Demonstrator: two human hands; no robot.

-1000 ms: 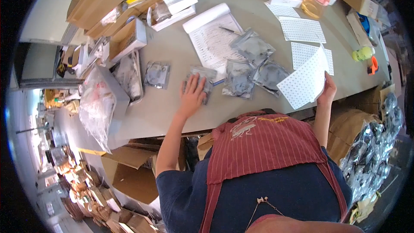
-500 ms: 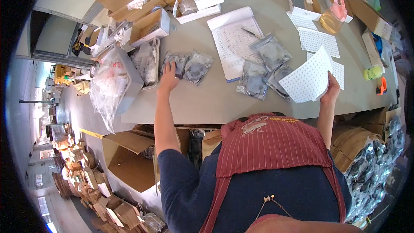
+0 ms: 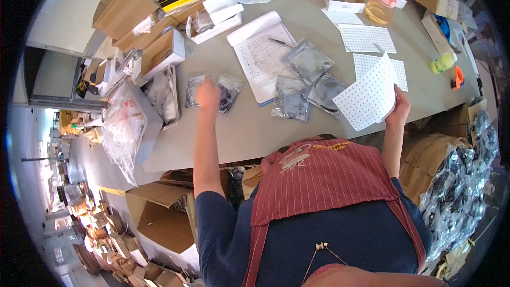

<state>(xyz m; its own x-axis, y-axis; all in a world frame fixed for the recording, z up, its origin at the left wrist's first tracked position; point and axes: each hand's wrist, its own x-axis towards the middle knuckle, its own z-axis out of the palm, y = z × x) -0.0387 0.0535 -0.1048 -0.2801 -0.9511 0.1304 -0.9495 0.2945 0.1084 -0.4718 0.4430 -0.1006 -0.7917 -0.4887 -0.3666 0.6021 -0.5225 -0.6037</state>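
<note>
My right hand (image 3: 399,107) is closed on the edge of a white sheet of small printed stickers (image 3: 366,98), which curls up above the table. Over on the left, my left hand (image 3: 208,94) is curled, its fingers bunched between two clear plastic bags, one (image 3: 194,86) to its left and another with a dark item (image 3: 230,90) to its right. Whatever its fingertips hold is hidden. Several similar bags (image 3: 292,100) lie in the middle, partly overlapping a notepad (image 3: 257,56) with handwriting and a pen (image 3: 280,42). More sticker sheets (image 3: 367,39) lie beyond my right hand.
A grey bin with clear plastic bags (image 3: 125,127) and a metal tray (image 3: 172,95) line the left edge. Open boxes (image 3: 215,24) stand along the back. At the right are a pink-lidded bottle (image 3: 380,8), a yellow-green bottle (image 3: 443,63) and an orange tape ring (image 3: 457,78).
My left hand has gone from spread over the left bag to curled between the two bags. The sticker sheet stays in my right hand. The whole view has shifted slightly.
</note>
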